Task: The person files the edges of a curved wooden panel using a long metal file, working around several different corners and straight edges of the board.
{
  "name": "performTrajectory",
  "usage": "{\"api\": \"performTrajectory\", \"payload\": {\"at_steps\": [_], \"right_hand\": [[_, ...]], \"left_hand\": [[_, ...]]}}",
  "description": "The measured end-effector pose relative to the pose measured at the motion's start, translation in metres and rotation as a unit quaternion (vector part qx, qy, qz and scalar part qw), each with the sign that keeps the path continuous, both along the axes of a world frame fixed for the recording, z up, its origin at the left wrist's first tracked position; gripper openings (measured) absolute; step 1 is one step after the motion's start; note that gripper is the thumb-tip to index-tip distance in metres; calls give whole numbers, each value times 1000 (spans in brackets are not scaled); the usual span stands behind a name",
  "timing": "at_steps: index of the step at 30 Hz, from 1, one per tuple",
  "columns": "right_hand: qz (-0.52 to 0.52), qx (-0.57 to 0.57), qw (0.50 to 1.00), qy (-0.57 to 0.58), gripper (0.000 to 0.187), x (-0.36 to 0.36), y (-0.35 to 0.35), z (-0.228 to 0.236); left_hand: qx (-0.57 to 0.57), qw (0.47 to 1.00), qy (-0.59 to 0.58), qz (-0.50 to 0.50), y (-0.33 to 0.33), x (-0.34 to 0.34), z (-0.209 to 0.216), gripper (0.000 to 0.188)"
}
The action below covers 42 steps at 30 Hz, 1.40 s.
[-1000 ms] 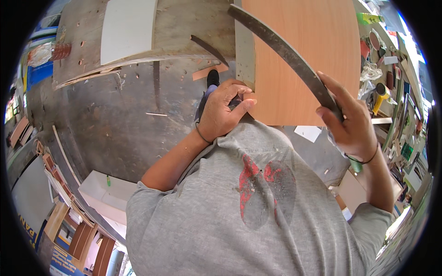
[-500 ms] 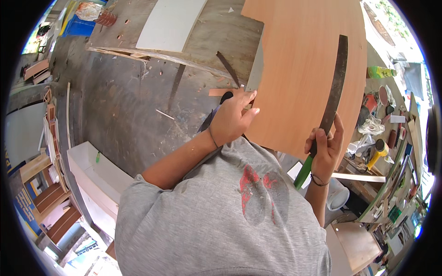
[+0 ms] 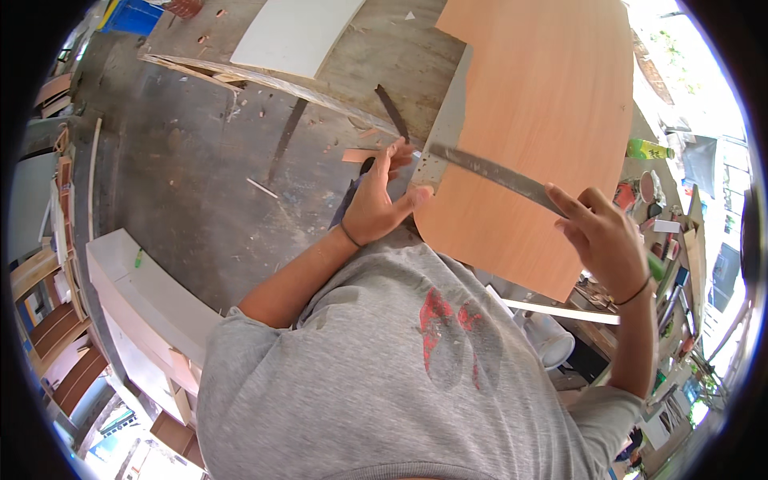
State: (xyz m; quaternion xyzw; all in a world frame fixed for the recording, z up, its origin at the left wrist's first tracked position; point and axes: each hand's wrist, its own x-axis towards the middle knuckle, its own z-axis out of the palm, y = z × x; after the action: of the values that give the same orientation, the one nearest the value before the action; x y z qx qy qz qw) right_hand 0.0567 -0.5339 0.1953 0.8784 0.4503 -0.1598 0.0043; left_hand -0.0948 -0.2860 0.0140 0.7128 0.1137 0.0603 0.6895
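Observation:
A large wood-grain laminate panel (image 3: 544, 104) lies in front of me, its left side stepped near the far end. A pale grey strip (image 3: 448, 120) shows along its left edge. My right hand (image 3: 604, 232) is wrapped round the green handle of a long, dark flat file (image 3: 500, 174). The file slants across the panel, its tip over the pale strip. My left hand (image 3: 376, 196) is at the panel's near left corner, fingers apart and raised, thumb against the edge. Past its fingertips lies a thin dark strip (image 3: 390, 110).
A worn workbench (image 3: 384, 48) with a white board (image 3: 292, 32) on it stands at the far left. A long white open box (image 3: 152, 280) sits on the left. Shelving is at far left. A green-labelled bottle (image 3: 648, 150), tools and clutter lie right; a white bucket (image 3: 548, 340) stands below.
The file has swung from pointing away from me to lying across the panel, tip leftward. My right hand moved right. My left hand shifted slightly left and its fingers opened.

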Motion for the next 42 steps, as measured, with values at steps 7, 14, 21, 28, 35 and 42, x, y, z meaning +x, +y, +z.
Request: {"api": "performTrajectory", "payload": {"at_steps": [7, 14, 21, 28, 35, 42], "right_hand": [[175, -224, 958, -36, 20, 33, 111, 67], [314, -340, 885, -56, 21, 69, 173, 8], [296, -375, 878, 5, 21, 70, 189, 19], [323, -361, 875, 3, 19, 71, 203, 18], [321, -342, 883, -3, 17, 86, 202, -19], [115, -291, 950, 18, 17, 71, 180, 40]], "left_hand": [[20, 980, -53, -189, -6, 3, -26, 78], [-16, 992, -12, -123, -10, 3, -38, 104], [-8, 996, -21, -87, -11, 2, -44, 117], [17, 994, 26, -108, -5, 1, -34, 118], [21, 994, 8, -106, -5, 4, -40, 119], [-1, 992, -20, -121, 9, 14, -29, 112]]}}
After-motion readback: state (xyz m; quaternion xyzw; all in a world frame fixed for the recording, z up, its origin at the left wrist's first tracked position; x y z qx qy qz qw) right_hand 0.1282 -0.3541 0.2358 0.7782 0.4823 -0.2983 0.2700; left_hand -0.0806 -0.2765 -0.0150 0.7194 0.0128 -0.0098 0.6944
